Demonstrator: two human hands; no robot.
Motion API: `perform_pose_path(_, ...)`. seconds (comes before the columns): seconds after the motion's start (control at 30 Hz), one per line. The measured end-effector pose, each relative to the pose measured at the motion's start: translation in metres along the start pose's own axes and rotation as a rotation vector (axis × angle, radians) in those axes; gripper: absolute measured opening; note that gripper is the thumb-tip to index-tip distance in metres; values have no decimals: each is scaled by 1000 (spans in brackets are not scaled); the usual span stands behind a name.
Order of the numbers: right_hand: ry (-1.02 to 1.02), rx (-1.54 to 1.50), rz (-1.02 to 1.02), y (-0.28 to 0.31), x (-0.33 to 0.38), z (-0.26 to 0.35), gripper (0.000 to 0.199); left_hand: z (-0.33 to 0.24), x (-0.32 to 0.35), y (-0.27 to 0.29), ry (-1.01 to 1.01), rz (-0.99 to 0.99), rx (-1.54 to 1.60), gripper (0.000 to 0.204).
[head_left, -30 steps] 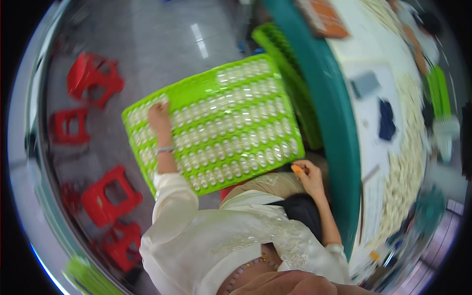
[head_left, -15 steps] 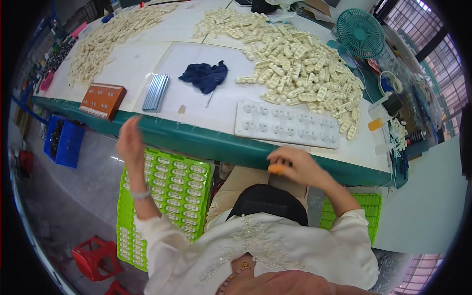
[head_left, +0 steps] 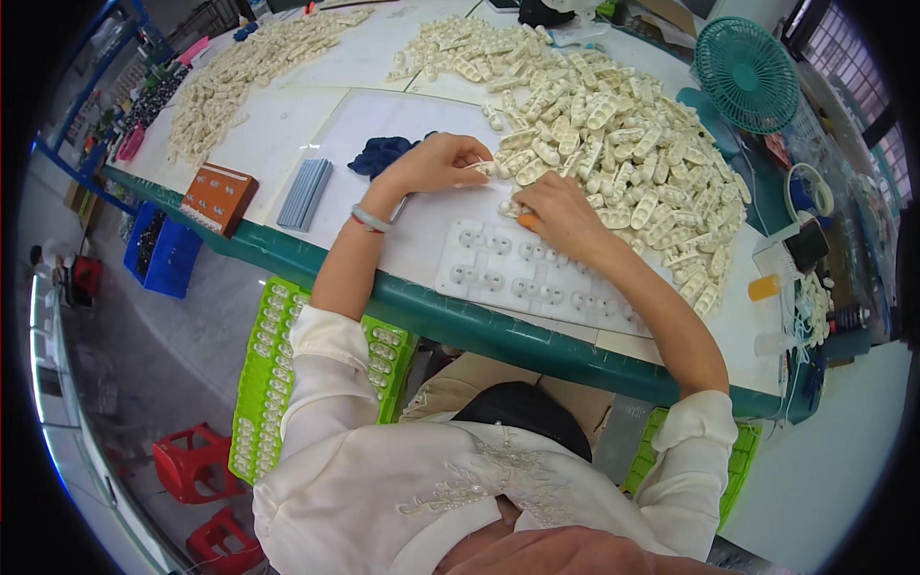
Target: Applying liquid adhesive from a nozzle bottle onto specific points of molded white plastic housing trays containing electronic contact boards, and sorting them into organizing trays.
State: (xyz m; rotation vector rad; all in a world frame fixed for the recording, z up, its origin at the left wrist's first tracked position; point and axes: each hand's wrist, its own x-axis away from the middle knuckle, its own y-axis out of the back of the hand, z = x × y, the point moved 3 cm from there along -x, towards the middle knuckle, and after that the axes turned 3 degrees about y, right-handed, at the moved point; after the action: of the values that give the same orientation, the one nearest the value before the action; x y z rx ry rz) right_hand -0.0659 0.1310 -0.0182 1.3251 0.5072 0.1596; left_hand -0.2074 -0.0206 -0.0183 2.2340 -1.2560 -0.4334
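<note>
My left hand (head_left: 436, 165) is at the near left edge of a big pile of cream-coloured moulded plastic pieces (head_left: 623, 125), its thumb and fingertips pinched on one cream plastic piece (head_left: 490, 170). Close to its right, my right hand (head_left: 565, 216) is curled over the pile's near edge. A small orange thing (head_left: 527, 220) shows in its fingers; most of it is hidden, so its kind is unclear. Right below this hand lies a white plate (head_left: 446, 280) with rows of small clear-looking round parts. A dark blue cloth (head_left: 376, 156) is partly behind my left hand.
A bundle of blue-grey bars (head_left: 305, 195) and an orange-brown block (head_left: 218, 198) lie at the left. Another cream pile (head_left: 230, 86) is farther back. A green fan (head_left: 746, 75) stands at the far right. Green trays (head_left: 261, 383) with pieces sit below the table edge.
Both hands have come up from the table's front edge to the cream pile. My left hand has moved right and pinched a piece; the orange thing stays in my right. The view has shifted.
</note>
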Motion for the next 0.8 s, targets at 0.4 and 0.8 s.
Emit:
perform_pose_path(0.4, 18, -200, -187, 26, 68, 42, 23, -58, 65, -45, -374, -45, -247, 29)
perform_pose_path(0.8, -262, -569, -102, 28, 64, 50, 28, -50, 65, -43, -343, -10, -312, 27)
